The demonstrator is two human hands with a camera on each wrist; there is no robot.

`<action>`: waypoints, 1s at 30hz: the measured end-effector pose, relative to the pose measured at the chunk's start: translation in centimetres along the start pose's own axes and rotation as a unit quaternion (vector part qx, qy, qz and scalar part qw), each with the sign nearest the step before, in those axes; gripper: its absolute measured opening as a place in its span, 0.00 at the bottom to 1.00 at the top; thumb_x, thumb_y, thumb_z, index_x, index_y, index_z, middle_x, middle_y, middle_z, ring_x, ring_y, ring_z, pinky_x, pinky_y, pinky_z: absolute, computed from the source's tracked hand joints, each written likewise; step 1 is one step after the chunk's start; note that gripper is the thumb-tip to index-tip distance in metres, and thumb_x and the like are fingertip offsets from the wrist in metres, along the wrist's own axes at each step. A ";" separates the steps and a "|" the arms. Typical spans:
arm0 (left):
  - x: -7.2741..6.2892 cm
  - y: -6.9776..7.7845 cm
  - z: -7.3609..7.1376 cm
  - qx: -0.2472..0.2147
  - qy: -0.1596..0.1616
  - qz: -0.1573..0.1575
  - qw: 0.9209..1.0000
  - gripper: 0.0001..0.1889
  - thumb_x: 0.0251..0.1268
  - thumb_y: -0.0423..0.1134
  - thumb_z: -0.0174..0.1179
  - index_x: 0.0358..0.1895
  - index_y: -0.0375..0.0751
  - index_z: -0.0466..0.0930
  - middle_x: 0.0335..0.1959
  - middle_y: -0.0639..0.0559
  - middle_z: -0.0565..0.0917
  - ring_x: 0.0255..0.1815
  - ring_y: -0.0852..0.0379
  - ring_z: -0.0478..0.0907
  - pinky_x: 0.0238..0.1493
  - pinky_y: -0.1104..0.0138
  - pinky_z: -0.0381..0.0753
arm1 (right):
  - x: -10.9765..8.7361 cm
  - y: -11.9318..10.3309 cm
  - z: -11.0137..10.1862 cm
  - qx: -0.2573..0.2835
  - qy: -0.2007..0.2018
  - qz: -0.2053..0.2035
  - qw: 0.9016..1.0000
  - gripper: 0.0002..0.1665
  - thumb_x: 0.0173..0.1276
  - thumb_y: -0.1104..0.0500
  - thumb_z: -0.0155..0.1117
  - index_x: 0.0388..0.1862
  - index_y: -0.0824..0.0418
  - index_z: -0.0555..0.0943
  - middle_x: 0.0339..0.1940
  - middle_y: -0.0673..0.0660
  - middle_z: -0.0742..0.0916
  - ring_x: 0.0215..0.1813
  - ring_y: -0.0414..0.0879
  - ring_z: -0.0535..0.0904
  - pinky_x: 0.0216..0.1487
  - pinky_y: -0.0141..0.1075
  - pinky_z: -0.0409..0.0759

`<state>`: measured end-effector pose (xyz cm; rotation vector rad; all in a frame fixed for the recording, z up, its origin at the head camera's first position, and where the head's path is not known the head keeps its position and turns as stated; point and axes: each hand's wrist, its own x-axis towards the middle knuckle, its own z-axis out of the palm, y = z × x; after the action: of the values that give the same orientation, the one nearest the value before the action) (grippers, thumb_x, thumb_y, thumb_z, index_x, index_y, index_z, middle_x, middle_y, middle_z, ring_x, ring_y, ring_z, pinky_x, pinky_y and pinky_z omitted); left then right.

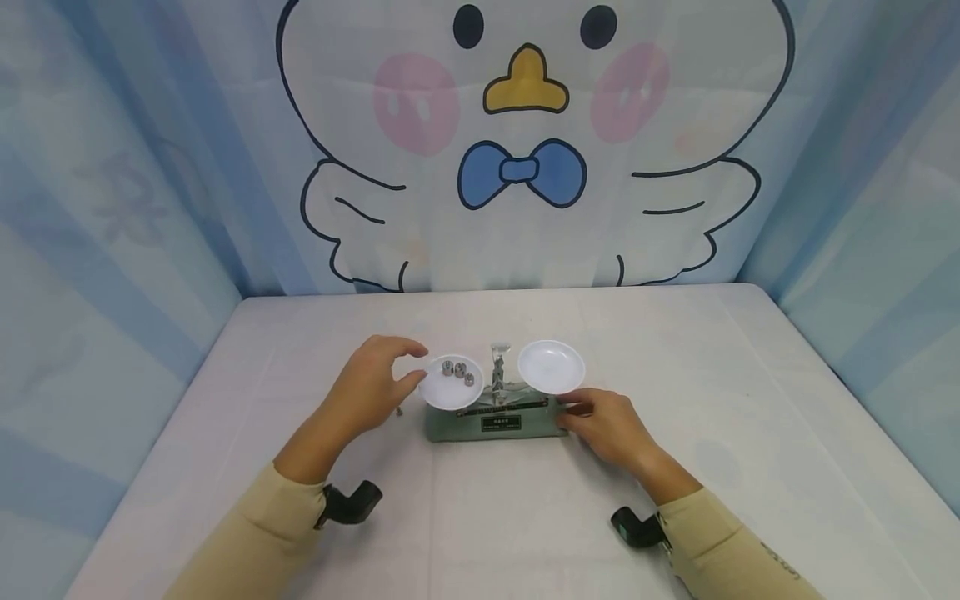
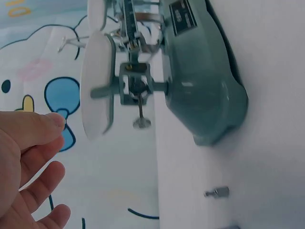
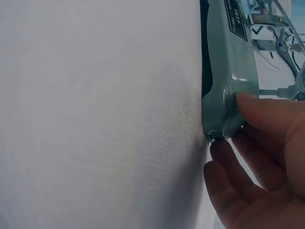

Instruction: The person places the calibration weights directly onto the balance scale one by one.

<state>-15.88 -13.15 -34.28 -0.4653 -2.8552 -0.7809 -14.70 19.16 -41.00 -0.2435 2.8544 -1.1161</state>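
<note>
A green balance scale (image 1: 495,423) with two white pans stands on the table. Three small metal weights (image 1: 459,370) sit in its left pan (image 1: 450,398), which hangs lower than the right pan (image 1: 551,367). My left hand (image 1: 369,385) is beside the left pan's outer rim, thumb and fingers apart; the left wrist view shows a gap between the fingertips and the pan. At the base's right end, my right hand (image 1: 606,425) grips the corner. In the right wrist view its thumb (image 3: 252,107) presses the front face while the other fingers curl behind and under the end.
A small knobbed weight (image 2: 218,192) lies on the table left of the base, and part of another metal piece (image 2: 231,227) shows at the view's bottom edge. The white tablecloth (image 1: 480,517) meets a printed curtain (image 1: 517,242) at the back.
</note>
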 end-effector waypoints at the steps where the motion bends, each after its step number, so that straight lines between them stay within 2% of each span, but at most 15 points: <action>1: -0.1 -0.3 -0.1 0.000 -0.003 -0.009 1.000 0.17 0.65 0.36 0.68 0.56 0.39 0.83 0.56 0.44 0.83 0.61 0.44 0.74 0.63 0.50 0.75 | 0.0 0.0 0.0 0.000 0.001 0.000 1.000 0.20 0.65 0.61 0.70 0.55 0.67 0.83 0.47 0.62 0.88 0.51 0.57 0.84 0.44 0.47 0.84; 7: -0.8 -1.7 -0.1 -0.012 -0.037 -0.072 0.997 0.18 0.67 0.37 0.67 0.58 0.39 0.81 0.58 0.42 0.80 0.64 0.42 0.71 0.64 0.48 0.73 | 0.0 0.0 0.0 0.000 0.002 0.002 1.000 0.20 0.65 0.62 0.69 0.56 0.67 0.83 0.47 0.62 0.88 0.51 0.58 0.84 0.44 0.47 0.84; 10: -1.1 -2.4 0.1 -0.016 -0.051 -0.092 0.994 0.18 0.67 0.37 0.67 0.58 0.39 0.81 0.59 0.41 0.80 0.64 0.41 0.70 0.63 0.48 0.74 | 0.0 0.0 0.0 0.000 0.001 0.001 1.000 0.20 0.65 0.62 0.69 0.56 0.67 0.83 0.47 0.63 0.88 0.51 0.58 0.84 0.44 0.47 0.84; 19: -1.8 -4.4 1.9 -0.007 -0.059 -0.105 0.993 0.17 0.66 0.37 0.67 0.57 0.38 0.82 0.56 0.41 0.81 0.63 0.40 0.72 0.64 0.46 0.72 | 0.0 -0.1 0.0 0.001 0.001 -0.001 1.000 0.20 0.65 0.62 0.69 0.55 0.67 0.83 0.46 0.62 0.88 0.50 0.57 0.84 0.43 0.46 0.84; 26: -1.9 -5.0 3.0 0.001 -0.064 -0.102 0.993 0.16 0.65 0.36 0.68 0.54 0.40 0.83 0.52 0.43 0.83 0.58 0.43 0.75 0.60 0.48 0.76 | 0.0 -0.1 0.0 0.001 0.000 0.001 1.000 0.20 0.65 0.61 0.69 0.55 0.67 0.83 0.46 0.62 0.88 0.50 0.57 0.84 0.44 0.46 0.84; 30: -1.8 -5.1 3.5 -0.002 -0.075 -0.101 0.992 0.15 0.65 0.35 0.68 0.53 0.39 0.83 0.51 0.45 0.83 0.58 0.43 0.75 0.61 0.48 0.75 | 0.0 0.0 0.0 0.000 0.000 0.000 1.000 0.20 0.65 0.61 0.70 0.55 0.66 0.83 0.47 0.62 0.88 0.51 0.57 0.84 0.44 0.46 0.84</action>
<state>-16.08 -15.93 -40.10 -0.2453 -3.0772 -0.8165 -14.70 19.16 -40.97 -0.2433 2.8549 -1.1154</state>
